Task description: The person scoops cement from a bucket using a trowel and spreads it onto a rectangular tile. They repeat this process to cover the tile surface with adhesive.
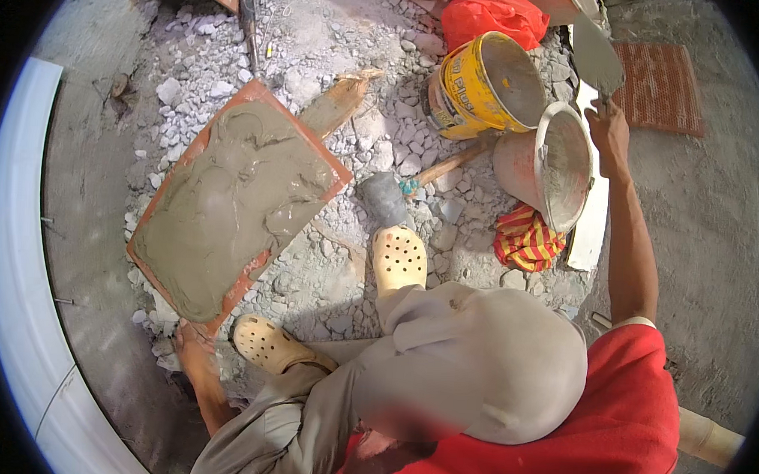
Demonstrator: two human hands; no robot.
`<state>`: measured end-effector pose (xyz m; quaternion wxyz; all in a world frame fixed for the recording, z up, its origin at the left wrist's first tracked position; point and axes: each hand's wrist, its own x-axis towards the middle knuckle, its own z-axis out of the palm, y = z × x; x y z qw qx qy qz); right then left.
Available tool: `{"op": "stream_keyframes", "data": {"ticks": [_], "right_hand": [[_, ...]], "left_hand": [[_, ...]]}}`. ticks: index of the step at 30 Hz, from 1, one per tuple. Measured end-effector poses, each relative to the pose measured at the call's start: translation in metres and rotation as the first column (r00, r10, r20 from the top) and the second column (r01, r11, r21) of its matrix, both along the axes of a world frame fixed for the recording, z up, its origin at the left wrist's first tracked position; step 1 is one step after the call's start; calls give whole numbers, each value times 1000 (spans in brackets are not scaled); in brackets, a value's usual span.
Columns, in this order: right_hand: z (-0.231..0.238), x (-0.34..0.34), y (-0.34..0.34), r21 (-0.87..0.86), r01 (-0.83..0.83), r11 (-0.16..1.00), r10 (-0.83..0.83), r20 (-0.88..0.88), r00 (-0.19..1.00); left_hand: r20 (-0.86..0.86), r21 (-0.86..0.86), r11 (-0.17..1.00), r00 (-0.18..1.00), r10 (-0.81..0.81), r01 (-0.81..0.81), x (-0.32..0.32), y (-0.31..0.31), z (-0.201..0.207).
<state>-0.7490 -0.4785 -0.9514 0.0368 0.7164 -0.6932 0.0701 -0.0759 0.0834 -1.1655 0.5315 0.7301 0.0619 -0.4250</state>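
A reddish-brown tile [336, 173] lies tilted on the rubble at the left, its upper face thickly spread with wet grey mortar [219, 194]. At the tile's nearest corner my left hand [197, 349] grips the edge, with part of the fingers hidden. My right hand [609, 133] reaches far to the right, closed round the handle of a trowel [596, 61]. The trowel's flat blade points away from me, greyed with mortar. Just left of that hand a pale bucket [520, 167] leans with its mouth toward the right, mortar-smeared inside.
A yellow bucket [460, 91] stands beyond the pale one, beside a red plastic bag [494, 18]. A mallet [382, 199] and striped cloth [527, 238] lie on the broken stones. A ribbed tile [662, 89] rests far right; a hammer [249, 24] lies far left.
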Motion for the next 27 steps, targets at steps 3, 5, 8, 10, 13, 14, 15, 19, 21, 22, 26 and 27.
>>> {"op": "stream_keyframes", "data": {"ticks": [3, 5, 8, 10, 13, 14, 15, 19, 21, 22, 26, 27], "right_hand": [[-36, -71, 2, 29, 28, 999, -27, -29, 999], [-54, -111, 20, 322, 100, 942, -253, 479, 840], [-68, -140, 23, 483, 192, 854, -404, 383, 831], [-63, -147, 26, 510, 89, 856, -341, 427, 837], [-31, -142, 38, 569, 166, 805, -408, 328, 852], [-19, -137, 46, 562, 209, 800, -437, 309, 845], [-6, -130, 53, 557, 203, 805, -434, 320, 842], [55, -96, 60, 568, 175, 804, -416, 326, 849], [86, -82, 60, 546, 217, 809, -466, 370, 804], [101, -76, 60, 484, 284, 827, -476, 336, 813], [159, -63, 63, 328, 241, 913, -368, 416, 831], [172, -61, 65, 292, 219, 931, -334, 437, 835]], "left_hand": [[35, -101, 994, 998, -43, 46, 3, 21, -19], [253, 36, 959, 926, -280, 280, 5, 35, -24], [419, 57, 900, 808, -414, 432, 3, 42, -17], [230, -122, 958, 946, -227, 260, -3, 33, -5], [-187, -205, 976, 981, 40, -79, -14, 11, 27], [-190, -209, 977, 982, 4, -45, -18, 2, 39], [-191, -214, 977, 981, -33, -9, -22, -6, 52], [309, 447, 802, 773, -555, 397, -35, -37, 110], [362, 491, 717, 632, -685, 496, -36, -50, 147], [356, 454, 701, 610, -708, 549, -35, -59, 165], [349, 326, 589, 485, -802, 740, -31, -106, 225], [351, 297, 548, 445, -824, 782, -31, -119, 236]]}}
